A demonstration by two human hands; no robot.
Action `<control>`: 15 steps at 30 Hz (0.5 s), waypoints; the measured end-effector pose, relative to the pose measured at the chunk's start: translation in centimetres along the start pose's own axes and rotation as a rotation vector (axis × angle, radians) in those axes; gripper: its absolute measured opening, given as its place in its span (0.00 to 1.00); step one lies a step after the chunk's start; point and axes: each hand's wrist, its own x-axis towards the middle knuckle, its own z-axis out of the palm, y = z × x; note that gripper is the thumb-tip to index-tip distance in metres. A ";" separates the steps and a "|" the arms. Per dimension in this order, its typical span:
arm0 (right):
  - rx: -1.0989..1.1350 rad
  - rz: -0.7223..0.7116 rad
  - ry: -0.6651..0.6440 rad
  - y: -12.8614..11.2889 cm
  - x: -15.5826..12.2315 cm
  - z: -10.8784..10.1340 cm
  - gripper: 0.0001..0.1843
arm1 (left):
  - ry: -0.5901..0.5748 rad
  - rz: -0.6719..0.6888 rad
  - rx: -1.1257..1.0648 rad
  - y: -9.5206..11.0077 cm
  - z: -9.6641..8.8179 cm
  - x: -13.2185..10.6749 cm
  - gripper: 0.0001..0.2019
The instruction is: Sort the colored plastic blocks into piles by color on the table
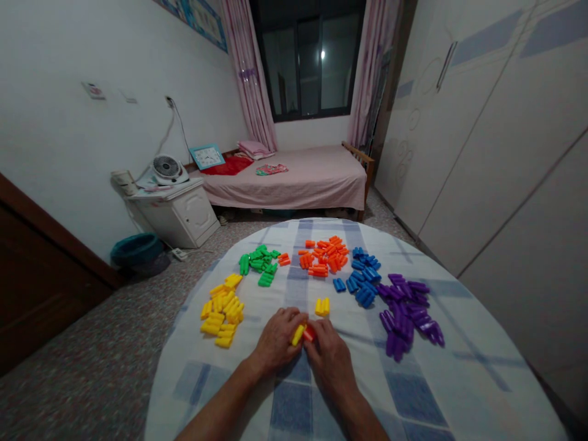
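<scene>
My left hand [277, 338] pinches a small yellow plastic piece [298, 335] at its fingertips. My right hand [329, 352] grips an orange-red piece [309, 334] that touches the yellow one. Both hands rest on the round table with a blue-and-white checked cloth [413, 392]. Just beyond my fingers lies a pair of yellow pieces [322, 306]. Sorted piles arc around the hands: yellow [222, 312] at left, green [260, 263], orange [324, 256], blue [362, 278] and purple [407, 312] at right.
Two orange pieces [284, 259] lie beside the green pile. Past the table stand a pink bed [298, 177], a white cabinet with a fan [174, 208], a teal basin [136, 250] on the floor and white wardrobes [496, 135] along the right wall.
</scene>
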 end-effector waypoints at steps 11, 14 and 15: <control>-0.101 -0.017 0.093 0.2 -0.3 -0.4 0.13 | 0.040 -0.244 0.352 -3.6 -3.0 -3.0 0.12; -0.046 -0.001 0.104 0.2 -0.4 -0.5 0.14 | 0.127 -0.263 0.399 -5.5 -4.4 -5.3 0.15; -0.016 0.008 0.113 0.2 -0.4 -0.5 0.15 | 0.149 -0.254 0.403 -5.8 -4.7 -5.9 0.16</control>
